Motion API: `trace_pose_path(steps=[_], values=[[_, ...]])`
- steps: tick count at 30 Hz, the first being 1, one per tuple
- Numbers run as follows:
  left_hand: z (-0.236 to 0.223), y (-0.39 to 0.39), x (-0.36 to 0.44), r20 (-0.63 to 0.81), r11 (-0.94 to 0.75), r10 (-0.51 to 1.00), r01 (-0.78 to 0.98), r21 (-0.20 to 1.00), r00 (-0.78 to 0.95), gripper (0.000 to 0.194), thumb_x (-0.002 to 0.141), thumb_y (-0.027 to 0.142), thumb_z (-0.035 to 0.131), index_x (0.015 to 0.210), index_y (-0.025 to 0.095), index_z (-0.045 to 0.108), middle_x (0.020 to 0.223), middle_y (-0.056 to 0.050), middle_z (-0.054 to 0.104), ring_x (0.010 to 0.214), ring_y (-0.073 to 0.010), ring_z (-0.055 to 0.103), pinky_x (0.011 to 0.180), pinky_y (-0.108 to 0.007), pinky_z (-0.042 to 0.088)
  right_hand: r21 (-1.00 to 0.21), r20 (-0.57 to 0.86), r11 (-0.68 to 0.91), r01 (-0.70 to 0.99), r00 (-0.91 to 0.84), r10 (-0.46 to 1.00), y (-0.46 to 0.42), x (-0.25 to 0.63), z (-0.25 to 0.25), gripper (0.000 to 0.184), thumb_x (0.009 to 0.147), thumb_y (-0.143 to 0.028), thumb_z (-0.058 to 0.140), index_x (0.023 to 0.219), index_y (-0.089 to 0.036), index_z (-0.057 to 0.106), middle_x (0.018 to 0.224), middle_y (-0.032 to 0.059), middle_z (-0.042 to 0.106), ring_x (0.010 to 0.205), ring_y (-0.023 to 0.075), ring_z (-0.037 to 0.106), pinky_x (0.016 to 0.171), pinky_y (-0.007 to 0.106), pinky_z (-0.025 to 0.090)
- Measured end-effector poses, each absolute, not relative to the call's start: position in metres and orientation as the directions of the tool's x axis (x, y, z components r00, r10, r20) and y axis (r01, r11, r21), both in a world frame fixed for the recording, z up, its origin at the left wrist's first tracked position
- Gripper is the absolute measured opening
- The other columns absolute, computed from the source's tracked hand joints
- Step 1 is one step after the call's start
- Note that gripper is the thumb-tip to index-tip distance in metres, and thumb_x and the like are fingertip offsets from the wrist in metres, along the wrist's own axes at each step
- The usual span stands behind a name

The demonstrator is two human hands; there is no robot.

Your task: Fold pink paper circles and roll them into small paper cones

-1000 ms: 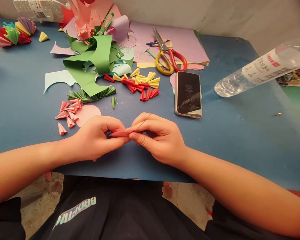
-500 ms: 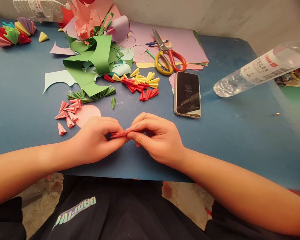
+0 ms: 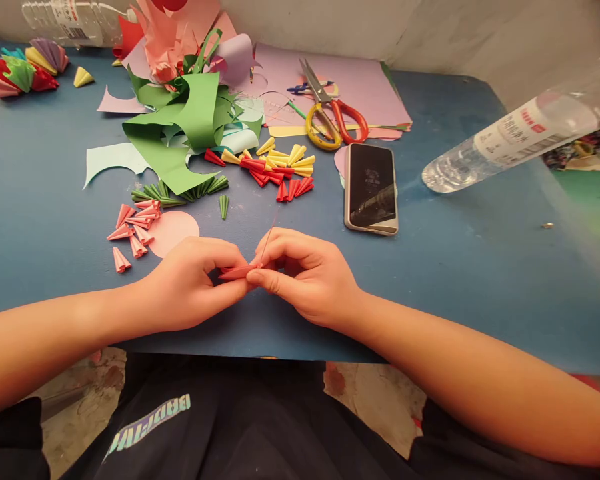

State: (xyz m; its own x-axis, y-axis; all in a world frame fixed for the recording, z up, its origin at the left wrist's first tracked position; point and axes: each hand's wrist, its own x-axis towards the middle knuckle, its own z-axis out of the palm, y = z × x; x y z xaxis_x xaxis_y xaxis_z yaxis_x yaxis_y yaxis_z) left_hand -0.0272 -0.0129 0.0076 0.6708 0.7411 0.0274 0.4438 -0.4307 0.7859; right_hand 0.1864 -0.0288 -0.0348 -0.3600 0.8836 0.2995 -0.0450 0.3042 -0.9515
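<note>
A folded piece of pink paper (image 3: 234, 273) is pinched between my two hands just above the near part of the table. My left hand (image 3: 193, 283) grips its left part, fingers and thumb closed. At its right end, the thumb and fingertips of my right hand (image 3: 307, 277) press together on it. A thin dark line (image 3: 271, 233) rises from that pinch; whether it is a thread or a paper edge I cannot tell. Beside my left hand lie a pink paper circle (image 3: 174, 232) and several small pink folded cones (image 3: 139, 223).
Farther back are green cones (image 3: 200, 189), red and yellow cones (image 3: 275, 167), and green paper scraps (image 3: 195, 120). Scissors (image 3: 330, 113) rest on purple sheets (image 3: 375, 93). A phone (image 3: 371, 189) and a water bottle (image 3: 510, 137) are on the right, a folded colourful paper piece (image 3: 23, 70) far left.
My right fingers have shifted slightly left along the pink paper, and the thin line now stands steeper. The whole view has drifted a little; the table items keep their places.
</note>
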Motion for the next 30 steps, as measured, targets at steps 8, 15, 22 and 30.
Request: trace_pose_path(steps=[8,15,22,30], values=[[0.0105,-0.0106,-0.0256,-0.060,-0.339,0.764,0.478,0.811,0.643,0.040,0.094,0.027,0.060,0.063,0.019,0.038,0.062,0.006,0.035,0.060,-0.0083,0.033,0.055,-0.024,0.029,-0.940,0.317,0.341,0.001,-0.369,0.874,-0.0295,0.1896,-0.0308,0.004,0.095,-0.020,0.074,0.092,-0.018,0.077,0.086,0.0038,0.068,0.074,0.0125,0.062,0.063,0.027,0.051],[0.0086,-0.0123,-0.0228,-0.061,-0.307,0.779,0.466,0.830,0.624,0.039,0.095,0.028,0.063,0.062,0.018,0.044,0.062,0.006,0.037,0.060,-0.0078,0.035,0.054,-0.022,0.030,-0.967,0.233,0.254,0.013,-0.351,0.907,-0.0327,0.1853,-0.0296,0.009,0.097,-0.024,0.072,0.091,-0.018,0.071,0.086,0.0028,0.067,0.069,0.0109,0.060,0.059,0.025,0.049],[0.0074,-0.0144,-0.0233,-0.019,-0.375,0.762,0.465,0.802,0.647,0.039,0.094,0.024,0.061,0.062,0.019,0.039,0.061,0.007,0.035,0.059,-0.0075,0.032,0.054,-0.022,0.029,-0.982,0.175,0.191,-0.001,-0.406,0.897,-0.0308,0.1842,-0.0327,0.020,0.097,-0.035,0.074,0.090,-0.018,0.066,0.083,0.0018,0.064,0.072,0.0123,0.058,0.063,0.026,0.050],[0.0088,-0.0140,-0.0221,0.023,-0.421,0.767,0.475,0.773,0.641,0.030,0.089,0.020,0.061,0.063,0.019,0.046,0.060,0.006,0.046,0.058,-0.0080,0.039,0.056,-0.021,0.034,-0.971,0.221,0.238,-0.009,-0.399,0.890,-0.0297,0.1850,-0.0309,0.025,0.095,-0.039,0.077,0.086,-0.019,0.065,0.083,0.0019,0.064,0.072,0.0130,0.060,0.064,0.027,0.052]])
